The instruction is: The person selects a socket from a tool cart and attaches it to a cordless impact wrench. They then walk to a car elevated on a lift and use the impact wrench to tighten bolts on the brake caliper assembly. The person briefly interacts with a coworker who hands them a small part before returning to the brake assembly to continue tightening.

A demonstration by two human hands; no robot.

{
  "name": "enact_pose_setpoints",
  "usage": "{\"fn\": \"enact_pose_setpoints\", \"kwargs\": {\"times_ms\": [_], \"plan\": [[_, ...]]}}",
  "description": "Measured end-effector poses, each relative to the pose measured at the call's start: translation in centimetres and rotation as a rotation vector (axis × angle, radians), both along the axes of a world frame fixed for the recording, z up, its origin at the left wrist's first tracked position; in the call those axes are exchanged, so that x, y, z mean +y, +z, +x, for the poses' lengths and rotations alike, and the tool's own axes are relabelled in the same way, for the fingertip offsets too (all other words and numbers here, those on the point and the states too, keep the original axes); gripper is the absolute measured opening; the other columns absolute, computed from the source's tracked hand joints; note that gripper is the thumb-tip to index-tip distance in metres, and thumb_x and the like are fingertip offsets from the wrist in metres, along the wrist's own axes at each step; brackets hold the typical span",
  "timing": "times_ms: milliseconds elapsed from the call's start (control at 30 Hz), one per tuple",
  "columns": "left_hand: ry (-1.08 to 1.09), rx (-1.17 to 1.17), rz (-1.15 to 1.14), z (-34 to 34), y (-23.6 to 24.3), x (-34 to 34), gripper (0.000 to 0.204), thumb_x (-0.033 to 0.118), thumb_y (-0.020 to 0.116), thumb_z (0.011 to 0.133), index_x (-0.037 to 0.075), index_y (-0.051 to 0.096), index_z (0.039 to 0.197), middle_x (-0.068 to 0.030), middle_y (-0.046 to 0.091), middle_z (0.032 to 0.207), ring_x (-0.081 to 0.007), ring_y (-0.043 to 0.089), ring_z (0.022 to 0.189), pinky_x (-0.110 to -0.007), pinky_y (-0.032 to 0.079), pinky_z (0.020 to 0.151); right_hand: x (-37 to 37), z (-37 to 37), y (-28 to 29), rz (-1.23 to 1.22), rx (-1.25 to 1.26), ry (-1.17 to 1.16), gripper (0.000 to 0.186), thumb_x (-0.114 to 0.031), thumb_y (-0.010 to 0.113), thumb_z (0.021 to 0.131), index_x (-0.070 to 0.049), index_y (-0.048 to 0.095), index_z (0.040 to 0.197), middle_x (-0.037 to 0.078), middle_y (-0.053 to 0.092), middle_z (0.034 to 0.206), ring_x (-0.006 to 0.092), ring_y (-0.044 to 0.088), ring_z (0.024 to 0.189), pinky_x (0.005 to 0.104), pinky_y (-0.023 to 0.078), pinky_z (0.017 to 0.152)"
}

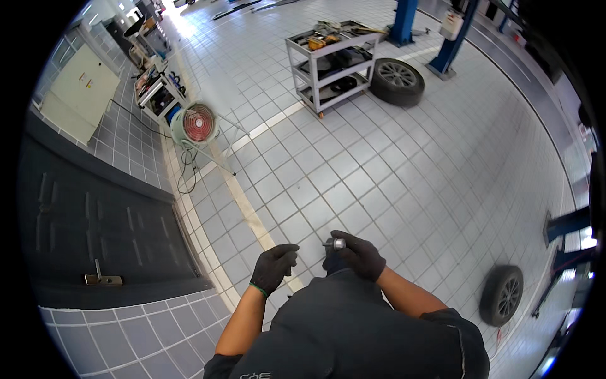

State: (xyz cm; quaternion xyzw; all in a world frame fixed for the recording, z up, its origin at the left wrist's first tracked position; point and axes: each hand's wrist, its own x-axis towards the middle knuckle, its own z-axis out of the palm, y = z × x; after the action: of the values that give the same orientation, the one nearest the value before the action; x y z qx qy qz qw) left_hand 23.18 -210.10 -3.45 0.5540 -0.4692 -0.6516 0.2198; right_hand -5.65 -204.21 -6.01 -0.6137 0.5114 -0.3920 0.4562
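My right hand (361,256), in a black glove, is closed around a small metal tool with a round silver end (339,244). A thin dark pin-like part sticks out of it to the left; its exact kind is too small to make out. To the left, at about the same height, is my left hand (273,268), also black-gloved, with a green-edged cuff. Its fingers are loosely bent with a gap at the thumb, and nothing shows in them. Both hands are in front of my dark shirt, above the tiled floor (315,183), apart from each other.
Ahead stands a grey three-tier tool cart (314,79), a wheel (399,82) leaning beside it. Blue lift posts (404,22) rise behind. A red-centred fan (197,123) with a loose cable stands left, near a dark door (107,215). Another wheel (503,295) is at right.
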Motion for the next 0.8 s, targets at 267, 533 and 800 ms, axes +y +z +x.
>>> {"fn": "enact_pose_setpoints", "kwargs": {"times_ms": [267,533,800], "plan": [[0.289,0.337,0.121,1.9,1.5,-24.4,0.048,0.021,0.059,0.103,-0.009,0.061,0.14,-0.0117,0.074,0.106,-0.02,0.071,0.094,-0.033,0.059,0.086,-33.6,3.9,3.2,-0.111,0.206,0.42,0.06,-0.034,0.068,0.101,-0.007,0.054,0.153,0.021,0.073,0.126,0.0383,0.072,0.113,0.0466,0.057,0.097],[0.184,0.21,0.013,5.8,-1.6,-53.4,0.046,0.013,0.06,0.099,-0.013,0.061,0.138,-0.0204,0.076,0.111,-0.0274,0.076,0.097,-0.038,0.062,0.09,-63.2,9.8,1.1,-0.013,0.155,0.471,0.051,-0.038,0.061,0.107,-0.007,0.058,0.146,0.02,0.075,0.12,0.0379,0.074,0.109,0.0466,0.059,0.094],[-0.134,0.093,0.062,4.8,2.9,-86.8,0.042,0.014,0.068,0.099,-0.013,0.066,0.132,-0.0197,0.079,0.107,-0.0236,0.079,0.09,-0.034,0.064,0.082,-88.9,8.7,3.5,0.071,0.014,0.221,0.048,-0.039,0.059,0.109,-0.007,0.062,0.144,0.018,0.077,0.116,0.0345,0.076,0.107,0.044,0.059,0.093]]}}
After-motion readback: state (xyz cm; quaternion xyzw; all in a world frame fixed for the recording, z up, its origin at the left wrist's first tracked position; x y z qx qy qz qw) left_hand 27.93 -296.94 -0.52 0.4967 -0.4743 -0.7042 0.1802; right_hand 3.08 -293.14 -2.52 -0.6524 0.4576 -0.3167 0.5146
